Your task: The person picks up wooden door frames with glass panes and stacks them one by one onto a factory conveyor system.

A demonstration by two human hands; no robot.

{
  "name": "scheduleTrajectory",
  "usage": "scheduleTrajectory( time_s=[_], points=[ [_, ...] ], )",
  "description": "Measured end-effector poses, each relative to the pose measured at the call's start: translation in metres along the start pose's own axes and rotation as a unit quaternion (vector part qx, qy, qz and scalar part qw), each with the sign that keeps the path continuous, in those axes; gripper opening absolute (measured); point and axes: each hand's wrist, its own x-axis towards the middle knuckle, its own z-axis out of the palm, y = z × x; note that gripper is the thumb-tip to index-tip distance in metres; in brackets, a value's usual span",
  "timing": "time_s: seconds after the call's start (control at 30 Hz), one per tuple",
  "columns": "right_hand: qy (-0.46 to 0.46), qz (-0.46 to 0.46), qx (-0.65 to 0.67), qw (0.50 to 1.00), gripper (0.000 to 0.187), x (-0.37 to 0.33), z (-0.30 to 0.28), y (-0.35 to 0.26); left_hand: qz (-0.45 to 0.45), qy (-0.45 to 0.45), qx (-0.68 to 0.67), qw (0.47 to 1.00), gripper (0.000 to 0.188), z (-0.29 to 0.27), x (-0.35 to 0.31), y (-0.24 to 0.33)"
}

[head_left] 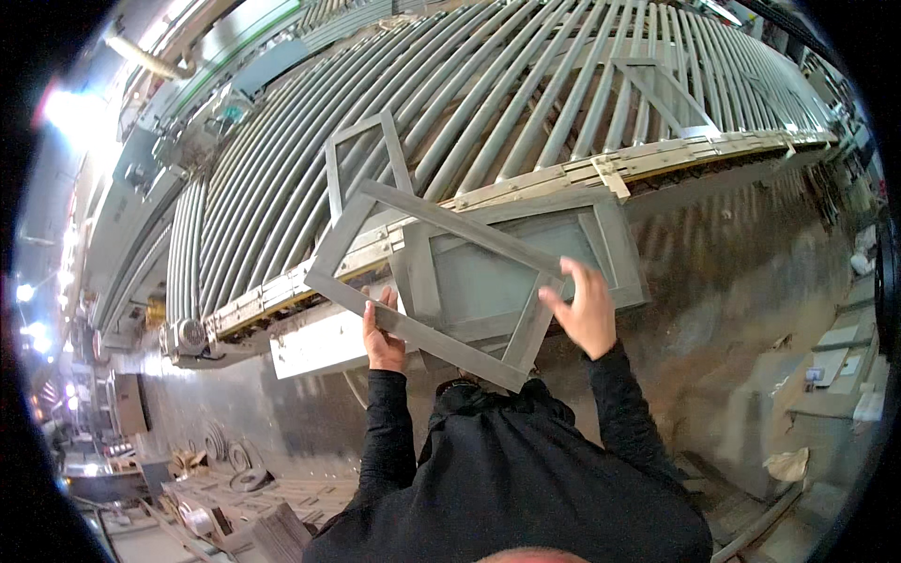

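A grey rectangular open frame (436,345) is held tilted in front of my body, its middle an empty opening. My left hand (383,347) grips its near long rail, thumb on one side and fingers on the other. At the right corner is my right hand (589,310), thumb and fingers spread apart; whether the fingertips touch the frame I cannot tell. Under the held frame lies a larger grey framed panel (615,249) with a flat pale centre, beside the conveyor's near edge. It seems to rest on other pieces, mostly hidden.
A roller conveyor (479,103) stretches across the far side. On its rollers lie a small grey frame (392,150) and another frame (657,103) farther right. A white board (314,342) juts out below the rail, near a motor (190,335). Scraps and coils (239,455) lie at lower left.
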Motion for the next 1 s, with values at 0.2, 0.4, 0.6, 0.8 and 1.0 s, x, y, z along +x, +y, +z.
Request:
scheduleTrajectory(
  time_s=[0.2, 0.4, 0.6, 0.8, 1.0],
  points=[
    [0.000, -0.010, 0.055, 0.998, 0.095, 0.090, 0.043, 0.041, 0.088, -0.142, -0.005, 0.986, 0.071, 0.050, 0.018, 0.051],
    [-0.298, 0.132, 0.570, 0.755, 0.055, 0.111, 0.062, 0.005, 0.148, -0.194, 0.119, 0.962, 0.093, 0.114, 0.012, 0.126],
    [-0.235, 0.237, 0.681, 0.652, 0.040, 0.081, 0.107, -0.068, 0.012, -0.394, -0.030, 0.919, 0.120, 0.058, 0.021, 0.176],
    [-0.135, 0.331, 0.661, 0.660, 0.043, 0.100, 0.127, -0.134, 0.066, -0.237, -0.144, 0.959, 0.133, -0.016, -0.011, 0.070],
    [-0.137, 0.362, 0.572, 0.723, 0.047, 0.117, 0.176, -0.163, 0.017, -0.169, -0.123, 0.978, 0.112, -0.013, -0.003, 0.032]
  ],
)
